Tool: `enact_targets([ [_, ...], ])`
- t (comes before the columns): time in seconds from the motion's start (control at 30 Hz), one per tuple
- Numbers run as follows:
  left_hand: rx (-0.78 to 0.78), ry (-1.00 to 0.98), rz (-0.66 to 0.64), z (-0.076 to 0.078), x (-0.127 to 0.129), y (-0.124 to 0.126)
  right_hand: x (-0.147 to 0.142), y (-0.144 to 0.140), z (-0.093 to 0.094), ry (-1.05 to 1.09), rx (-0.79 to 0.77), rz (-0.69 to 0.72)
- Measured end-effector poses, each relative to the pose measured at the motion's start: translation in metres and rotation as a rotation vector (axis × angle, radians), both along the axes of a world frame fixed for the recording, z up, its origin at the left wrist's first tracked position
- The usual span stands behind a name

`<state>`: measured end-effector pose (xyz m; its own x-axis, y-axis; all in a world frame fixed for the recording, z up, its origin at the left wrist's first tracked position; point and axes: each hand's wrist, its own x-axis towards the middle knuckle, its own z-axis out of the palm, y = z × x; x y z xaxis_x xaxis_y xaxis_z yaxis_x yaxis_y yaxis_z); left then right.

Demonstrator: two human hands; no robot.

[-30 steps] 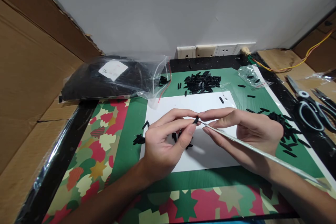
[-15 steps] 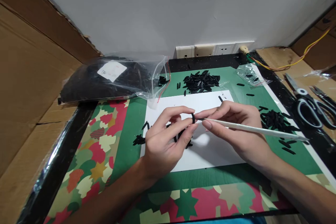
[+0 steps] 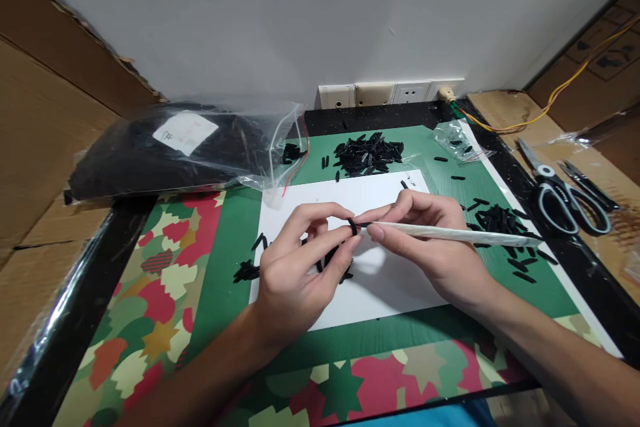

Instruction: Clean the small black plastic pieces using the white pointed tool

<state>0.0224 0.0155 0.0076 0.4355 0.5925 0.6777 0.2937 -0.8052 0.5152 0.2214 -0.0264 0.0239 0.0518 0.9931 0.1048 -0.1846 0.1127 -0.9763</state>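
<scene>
Over the white sheet of paper (image 3: 395, 287), my left hand (image 3: 300, 267) pinches a small, narrow black piece (image 3: 353, 227) upright between thumb and fingers. My right hand (image 3: 435, 233) grips a long slim tool (image 3: 465, 234) with a whitish wrapped shaft, like tweezers. Its dark tip meets the black piece; the exact contact is too small to make out. Behind my left hand, more black pieces (image 3: 346, 275) lie partly hidden on the paper. A small cluster of black pieces (image 3: 246, 271) rests at the paper's left edge.
Black pieces form a heap (image 3: 369, 153) at the back and another pile (image 3: 500, 220) at the right on the green mat (image 3: 225, 233). A large plastic bag (image 3: 200, 153) stands at back left. Scissors (image 3: 570, 200) and pliers (image 3: 590, 183) lie right. Wall sockets (image 3: 413, 92) line the back.
The whole view has shifted, so the hands and table appear further left. The tool's shaft looks more level. Both hands keep their grips on the black piece and the tool.
</scene>
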Motion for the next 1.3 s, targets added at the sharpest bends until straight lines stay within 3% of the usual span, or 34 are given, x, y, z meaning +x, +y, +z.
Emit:
enact_targets([
  [0.37, 0.087, 0.123, -0.01, -0.007, -0.004, 0.003, -0.004, -0.014, -0.007, -0.288, 0.115, -0.13],
  [0.6, -0.287, 0.033, 0.01, -0.002, 0.003, 0.001, -0.012, -0.016, -0.007, -0.348, 0.108, -0.201],
  [0.7, -0.342, 0.005, 0.01, 0.0, 0.004, 0.002, -0.008, -0.013, -0.008, -0.387, 0.119, -0.208],
  [0.77, -0.356, -0.001, 0.014, 0.0, 0.004, 0.002, 0.0, -0.008, -0.012, -0.556, 0.181, -0.214],
  [0.87, -0.378, 0.004, 0.008, 0.0, 0.003, 0.001, 0.015, 0.001, -0.022, -1.028, 0.34, -0.16],
  [0.93, -0.375, 0.027, 0.005, 0.0, 0.002, 0.0, 0.024, 0.007, -0.026, -1.181, 0.413, -0.098],
  [1.1, -0.363, 0.175, 0.015, 0.0, 0.002, -0.002, 0.029, 0.011, -0.031, -1.259, 0.54, 0.079],
  [1.3, -0.235, 0.253, 0.005, -0.003, 0.001, -0.002, 0.027, 0.011, -0.028, -1.148, 0.553, 0.13],
])
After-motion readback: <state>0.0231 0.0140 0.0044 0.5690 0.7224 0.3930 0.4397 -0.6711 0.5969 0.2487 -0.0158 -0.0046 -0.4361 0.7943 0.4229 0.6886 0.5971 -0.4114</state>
